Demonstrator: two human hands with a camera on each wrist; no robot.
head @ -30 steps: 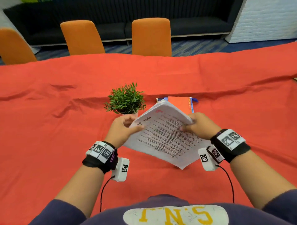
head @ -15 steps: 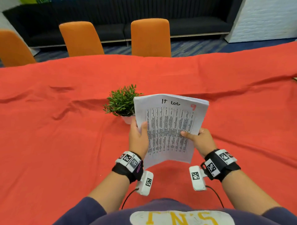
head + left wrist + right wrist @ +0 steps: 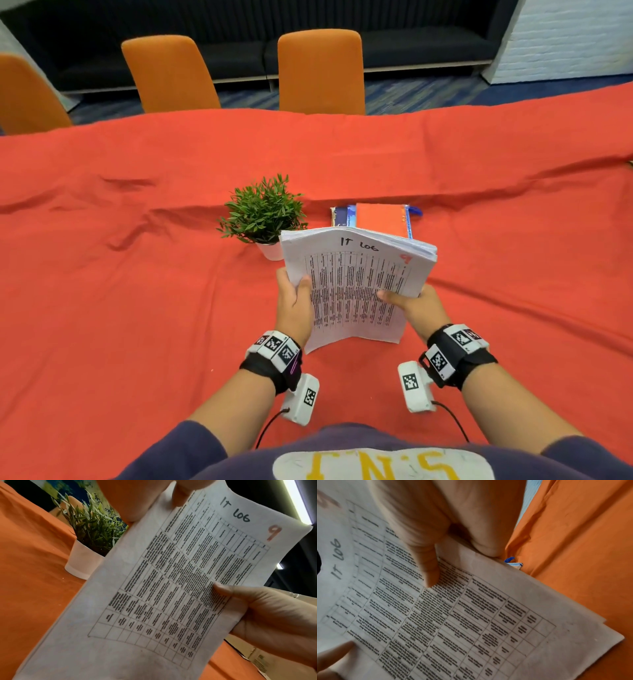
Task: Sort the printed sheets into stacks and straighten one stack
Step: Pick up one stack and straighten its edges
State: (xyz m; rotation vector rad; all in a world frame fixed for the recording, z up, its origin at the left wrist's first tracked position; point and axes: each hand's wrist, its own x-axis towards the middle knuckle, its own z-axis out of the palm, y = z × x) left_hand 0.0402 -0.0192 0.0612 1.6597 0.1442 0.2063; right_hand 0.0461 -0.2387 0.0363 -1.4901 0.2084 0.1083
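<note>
A thick stack of printed sheets (image 3: pixel 356 287) is held above the red tablecloth (image 3: pixel 137 308), tilted back. Its top page carries a table, the handwritten "IT LOG" and a red 9 (image 3: pixel 274 532). My left hand (image 3: pixel 294 305) grips the stack's left edge, thumb on the front. My right hand (image 3: pixel 411 305) grips the right edge, thumb (image 3: pixel 429 569) pressed on the page and fingers behind. The far edge of the stack (image 3: pixel 424 253) fans apart a little. The same sheets fill the left wrist view (image 3: pixel 171 588) and the right wrist view (image 3: pixel 453 622).
A small green plant in a white pot (image 3: pixel 263 219) stands just beyond the stack on the left. A red notebook with blue trim (image 3: pixel 380 219) lies flat behind the stack. Orange chairs (image 3: pixel 322 72) line the far side of the table.
The stack turned from slanted and bent over the table to upright and facing me, then tipped back slightly. Both hands came closer together and nearer my body.
</note>
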